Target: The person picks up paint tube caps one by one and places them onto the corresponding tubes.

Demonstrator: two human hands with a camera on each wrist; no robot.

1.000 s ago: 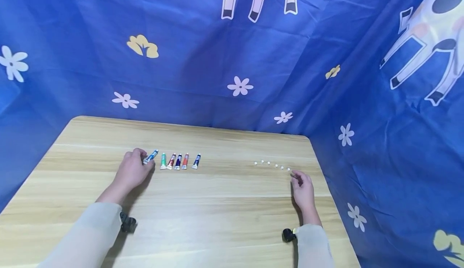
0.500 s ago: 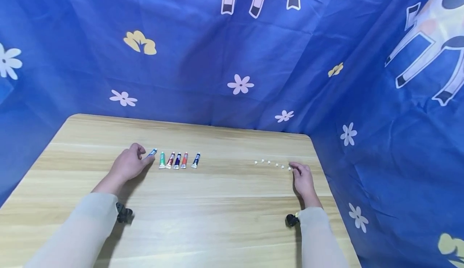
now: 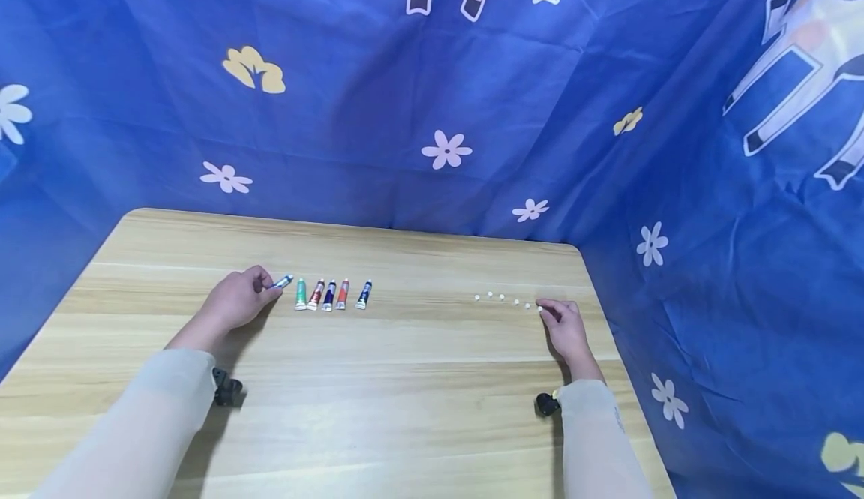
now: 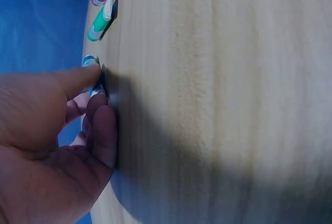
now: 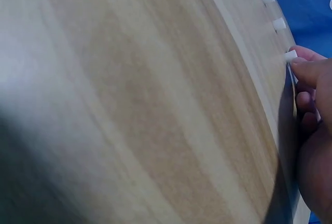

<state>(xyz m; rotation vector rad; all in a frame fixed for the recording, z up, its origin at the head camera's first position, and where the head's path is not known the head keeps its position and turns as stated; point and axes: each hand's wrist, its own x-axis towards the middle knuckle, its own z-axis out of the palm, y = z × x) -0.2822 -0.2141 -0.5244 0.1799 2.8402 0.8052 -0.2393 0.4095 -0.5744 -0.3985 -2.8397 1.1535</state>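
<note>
A light blue paint tube [image 3: 284, 281] is pinched between the thumb and fingers of my left hand [image 3: 236, 300], at the left of the wooden table. Its lower end is hidden by the fingers; in the left wrist view the tube [image 4: 89, 60] shows past the thumb. To its right lie a green tube [image 3: 301, 296], a red tube [image 3: 316, 296], a purple-blue tube [image 3: 328, 296], an orange tube [image 3: 343, 295] and, slightly apart, a dark blue tube [image 3: 364, 295]. At the right, my right hand [image 3: 565, 328] pinches a small white cap [image 5: 290, 56] between thumb and index finger.
Several more white caps [image 3: 502, 297] stand in a loose row leftward of my right hand. The table [image 3: 405, 379] ends at a blue patterned cloth [image 3: 378, 109] behind and at the right. Each sleeve cuff carries a black wrist camera [image 3: 226, 388].
My right hand has moved forward to the nearest white cap, and its thumb and index finger have closed on it. My left hand has kept the light blue tube and shifted its fingers slightly.
</note>
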